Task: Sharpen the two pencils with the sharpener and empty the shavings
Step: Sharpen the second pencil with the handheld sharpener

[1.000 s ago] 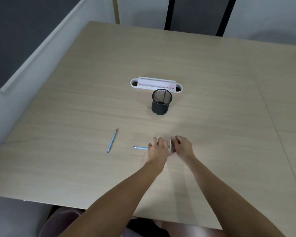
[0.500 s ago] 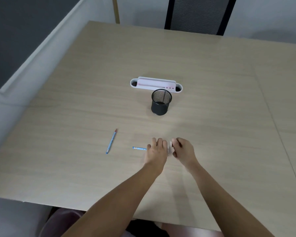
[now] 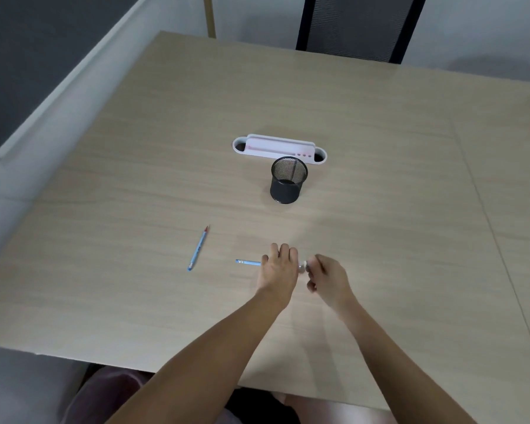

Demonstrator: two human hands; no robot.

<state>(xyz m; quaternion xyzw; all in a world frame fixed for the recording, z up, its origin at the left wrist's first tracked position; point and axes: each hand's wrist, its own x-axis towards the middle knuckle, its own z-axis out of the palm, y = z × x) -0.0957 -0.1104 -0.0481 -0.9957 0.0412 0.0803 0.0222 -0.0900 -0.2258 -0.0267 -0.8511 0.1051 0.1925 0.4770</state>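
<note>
My left hand [image 3: 278, 270] is closed around a blue pencil [image 3: 248, 262] lying level, its back end sticking out to the left. My right hand [image 3: 328, 278] pinches a small pale sharpener [image 3: 303, 267] just right of the left hand; the pencil's tip is hidden between the hands. A second blue pencil [image 3: 198, 248] with a red tip lies loose on the table further left, pointing away from me.
A black mesh pen cup [image 3: 287, 180] stands beyond my hands, with a white and pink desk organiser [image 3: 279, 148] right behind it. The wooden table [image 3: 380, 179] meets a wall on the left; a dark chair [image 3: 352, 26] is at the far edge.
Both hands stay together at the same spot. The right hand has turned slightly at the sharpener, which now shows more between the hands.
</note>
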